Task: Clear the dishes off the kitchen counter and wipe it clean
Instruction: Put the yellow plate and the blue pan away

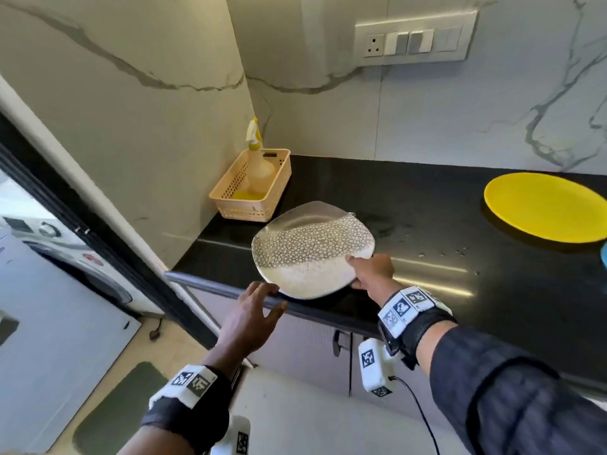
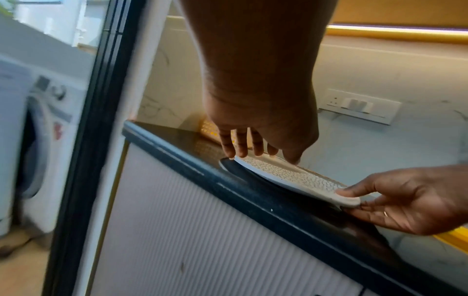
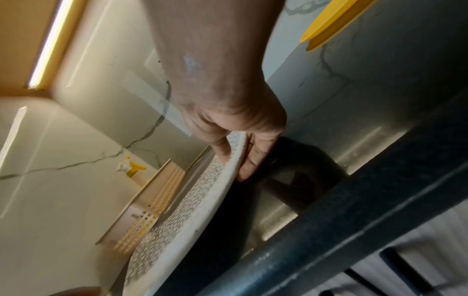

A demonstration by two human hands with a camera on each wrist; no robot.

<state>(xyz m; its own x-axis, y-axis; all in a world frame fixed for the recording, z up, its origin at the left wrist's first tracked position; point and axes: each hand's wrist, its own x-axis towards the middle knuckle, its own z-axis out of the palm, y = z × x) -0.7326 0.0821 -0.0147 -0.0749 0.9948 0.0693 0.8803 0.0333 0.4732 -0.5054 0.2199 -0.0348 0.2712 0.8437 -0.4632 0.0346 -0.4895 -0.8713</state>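
Note:
A white plate with a grey speckled pattern (image 1: 312,254) (image 2: 291,174) (image 3: 187,212) is lifted and tilted just above the black counter (image 1: 427,224) near its front edge. My right hand (image 1: 371,269) (image 2: 395,198) (image 3: 240,148) pinches its right rim, thumb on top and fingers beneath. My left hand (image 1: 259,307) (image 2: 253,144) is spread with straight fingers at the plate's near-left rim, by the counter edge; whether it touches is unclear. A yellow plate (image 1: 545,206) (image 3: 331,22) lies on the counter at the right.
A beige perforated basket (image 1: 251,187) (image 3: 149,204) holding a spray bottle (image 1: 258,159) stands in the counter's back left corner. A blue object (image 1: 603,254) shows at the right edge. Water drops dot the counter. A washing machine (image 1: 59,251) is at the left, beyond a door frame.

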